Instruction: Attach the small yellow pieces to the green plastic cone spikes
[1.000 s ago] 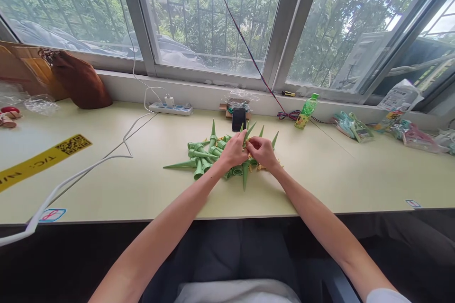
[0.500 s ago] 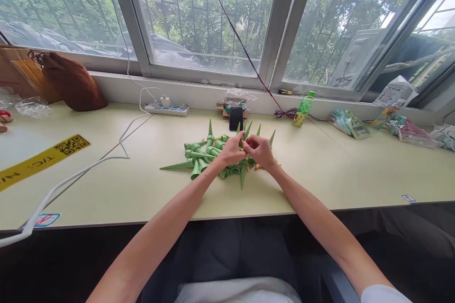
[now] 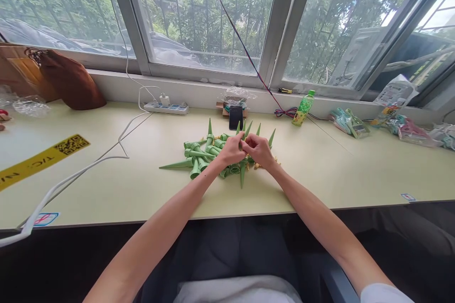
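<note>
Fingertip to fingertip, my left hand (image 3: 232, 150) and my right hand (image 3: 259, 149) meet over the right part of a heap of green plastic spikes (image 3: 199, 154). Both are closed in a pinch, and whatever lies between the fingers is hidden. One green spike (image 3: 242, 175) points down toward me just beneath the hands; whether it is held or lying there I cannot tell. Other pointed tips (image 3: 272, 137) stick up behind my right hand. Small yellowish plastic pieces (image 3: 277, 161) lie beside and partly under that hand.
A phone (image 3: 236, 117) leans against a small box behind the heap. Further right stand a green drink bottle (image 3: 304, 108) and bagged items (image 3: 350, 123). A power strip (image 3: 167, 108), a white cable (image 3: 122, 147) and a brown bag (image 3: 71, 80) are on the left. The table edge (image 3: 249, 215) runs below my forearms.
Both hands stay pinched together over the heap, with only a slight shift of the fingers. The whole view has moved very slightly.
</note>
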{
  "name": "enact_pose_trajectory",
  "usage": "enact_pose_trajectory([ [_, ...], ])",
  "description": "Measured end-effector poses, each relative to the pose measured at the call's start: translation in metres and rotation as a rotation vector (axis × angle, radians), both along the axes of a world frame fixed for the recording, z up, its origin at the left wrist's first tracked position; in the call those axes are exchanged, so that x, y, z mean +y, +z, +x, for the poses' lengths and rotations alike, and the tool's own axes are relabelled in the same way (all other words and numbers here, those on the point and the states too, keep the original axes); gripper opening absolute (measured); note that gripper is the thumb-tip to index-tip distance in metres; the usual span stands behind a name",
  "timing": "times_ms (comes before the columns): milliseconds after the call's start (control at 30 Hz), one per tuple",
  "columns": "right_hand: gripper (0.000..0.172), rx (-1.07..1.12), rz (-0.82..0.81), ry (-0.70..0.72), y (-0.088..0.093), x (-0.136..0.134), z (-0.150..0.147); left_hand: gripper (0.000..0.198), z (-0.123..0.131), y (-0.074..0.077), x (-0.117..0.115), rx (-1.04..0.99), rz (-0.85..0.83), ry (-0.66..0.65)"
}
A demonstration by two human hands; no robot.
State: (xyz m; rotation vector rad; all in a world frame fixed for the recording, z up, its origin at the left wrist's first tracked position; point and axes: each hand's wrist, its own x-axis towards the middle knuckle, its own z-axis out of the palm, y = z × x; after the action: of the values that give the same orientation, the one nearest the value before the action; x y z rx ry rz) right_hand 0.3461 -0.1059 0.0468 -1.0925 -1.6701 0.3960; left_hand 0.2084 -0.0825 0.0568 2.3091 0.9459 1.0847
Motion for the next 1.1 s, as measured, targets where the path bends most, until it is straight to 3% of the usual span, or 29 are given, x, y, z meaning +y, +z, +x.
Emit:
enact_pose_trajectory([
  [600,0.030,-0.027,0.000,0.012,-0.0013,0.0014,0.0018,0.019,0.0008,-0.0027,0.0009,0.017,-0.011,0.025],
  [900,0.032,0.024,0.025,0.004,0.0019,-0.0008,0.0005,0.039,0.0020,-0.0010,0.0000,-0.007,-0.045,0.044],
  [1100,0.036,0.024,0.025,-0.002,-0.0009,0.0019,0.0017,0.042,0.0032,-0.0044,0.0029,-0.029,-0.040,0.058],
])
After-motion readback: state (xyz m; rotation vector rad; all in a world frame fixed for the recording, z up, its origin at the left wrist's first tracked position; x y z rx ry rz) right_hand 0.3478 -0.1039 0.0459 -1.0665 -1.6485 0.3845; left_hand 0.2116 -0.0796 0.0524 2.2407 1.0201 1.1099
